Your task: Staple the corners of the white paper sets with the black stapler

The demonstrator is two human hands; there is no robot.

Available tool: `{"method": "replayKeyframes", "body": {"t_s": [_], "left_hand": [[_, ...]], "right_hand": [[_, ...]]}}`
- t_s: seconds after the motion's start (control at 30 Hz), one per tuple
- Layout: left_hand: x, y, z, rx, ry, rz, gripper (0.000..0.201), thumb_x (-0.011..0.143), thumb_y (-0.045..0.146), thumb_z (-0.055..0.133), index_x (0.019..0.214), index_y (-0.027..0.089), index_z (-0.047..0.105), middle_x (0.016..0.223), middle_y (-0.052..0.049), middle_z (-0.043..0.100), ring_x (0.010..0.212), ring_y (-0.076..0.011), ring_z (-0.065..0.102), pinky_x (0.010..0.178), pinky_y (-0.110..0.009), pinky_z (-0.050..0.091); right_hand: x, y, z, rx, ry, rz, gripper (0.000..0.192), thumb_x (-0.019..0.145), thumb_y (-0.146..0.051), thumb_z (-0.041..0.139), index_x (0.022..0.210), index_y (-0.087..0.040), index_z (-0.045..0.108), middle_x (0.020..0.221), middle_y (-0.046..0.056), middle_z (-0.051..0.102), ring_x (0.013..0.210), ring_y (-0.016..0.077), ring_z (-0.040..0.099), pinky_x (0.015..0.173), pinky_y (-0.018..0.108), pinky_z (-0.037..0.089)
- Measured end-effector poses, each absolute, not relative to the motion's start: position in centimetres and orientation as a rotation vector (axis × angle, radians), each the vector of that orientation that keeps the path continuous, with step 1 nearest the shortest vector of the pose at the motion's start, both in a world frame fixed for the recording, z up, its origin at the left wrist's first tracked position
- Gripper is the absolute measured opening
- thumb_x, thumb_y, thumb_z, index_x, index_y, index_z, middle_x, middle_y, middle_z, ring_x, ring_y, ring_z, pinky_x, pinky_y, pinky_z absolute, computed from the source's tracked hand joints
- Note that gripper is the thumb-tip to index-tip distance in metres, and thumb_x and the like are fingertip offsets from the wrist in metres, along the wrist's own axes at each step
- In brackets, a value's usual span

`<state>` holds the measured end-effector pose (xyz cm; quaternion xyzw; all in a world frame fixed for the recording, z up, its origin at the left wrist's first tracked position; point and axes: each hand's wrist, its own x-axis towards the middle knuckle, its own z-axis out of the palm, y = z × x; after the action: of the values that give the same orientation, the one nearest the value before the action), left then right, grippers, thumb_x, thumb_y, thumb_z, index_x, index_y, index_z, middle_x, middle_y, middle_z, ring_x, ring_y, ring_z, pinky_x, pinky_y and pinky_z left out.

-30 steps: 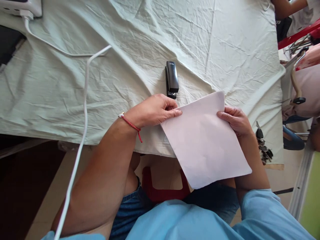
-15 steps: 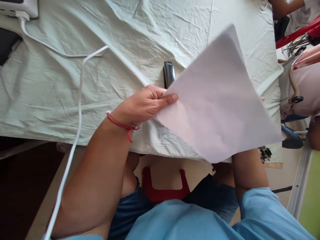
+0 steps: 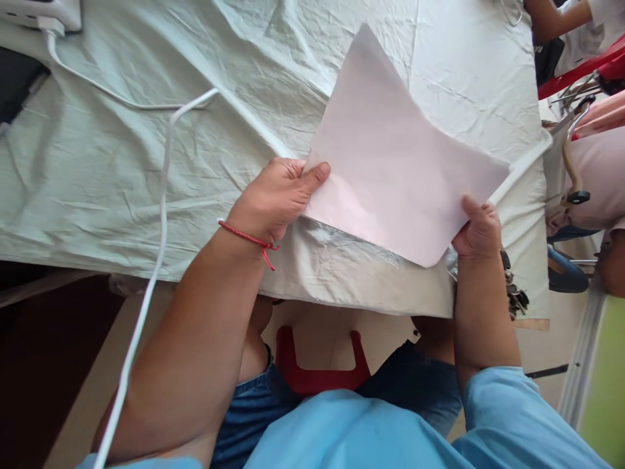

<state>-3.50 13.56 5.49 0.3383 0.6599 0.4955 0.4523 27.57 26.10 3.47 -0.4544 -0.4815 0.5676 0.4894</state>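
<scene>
The fingers of the left hand are pressed together on the near left corner of a sheet of paper, thumb on top and the other fingers curled beneath it; the right hand pinches the sheet's near right edge, thumb on the upper face, the remaining fingers hidden under the paper. The sheet is pale, blank on the side that shows, and held tilted above the table, one corner pointing away toward the far side; its near edge hangs just over the table's front edge. Under it lies a crumpled pale green cloth that covers the table and drapes over the front. A red string bracelet circles the left wrist. A white cable runs from the lower left up across the cloth, and it meets a second cable leading to a white power strip at the far left corner. A bunch of keys hangs just beside the right forearm, at the table's right edge. A red plastic stool shows between the knees, below the table; the person wears a light blue shirt and blue jeans. At the far right, part of another person sits near a red chair.
</scene>
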Motion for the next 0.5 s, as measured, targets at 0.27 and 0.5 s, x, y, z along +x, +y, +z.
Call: {"method": "replayKeyframes", "body": {"t_s": [0.27,0.5], "left_hand": [[-4.1,13.6,5.6,0.871,1.612,1.177,0.014,0.076,0.021,0.080,0.069,0.019,0.068,0.076,-0.003,0.072,0.077,-0.0182,0.066,0.073,-0.030,0.052],[-3.7,13.6,5.8,0.917,1.820,1.208,0.040,0.092,0.035,0.068,0.057,0.021,0.054,0.058,0.001,0.049,0.068,-0.0168,0.055,0.063,-0.029,0.041]], "right_hand": [[28.4,27.8,2.2,-1.208,-1.113,1.244,0.034,0.064,-0.025,0.096,0.091,-0.024,0.076,0.105,0.003,0.083,0.112,0.0208,0.073,0.106,0.030,0.061],[28.1,27.3,2.4,-1.255,-1.196,1.199,0.034,0.068,-0.029,0.094,0.095,-0.022,0.076,0.110,0.005,0.083,0.106,0.0240,0.076,0.099,0.035,0.063]]}}
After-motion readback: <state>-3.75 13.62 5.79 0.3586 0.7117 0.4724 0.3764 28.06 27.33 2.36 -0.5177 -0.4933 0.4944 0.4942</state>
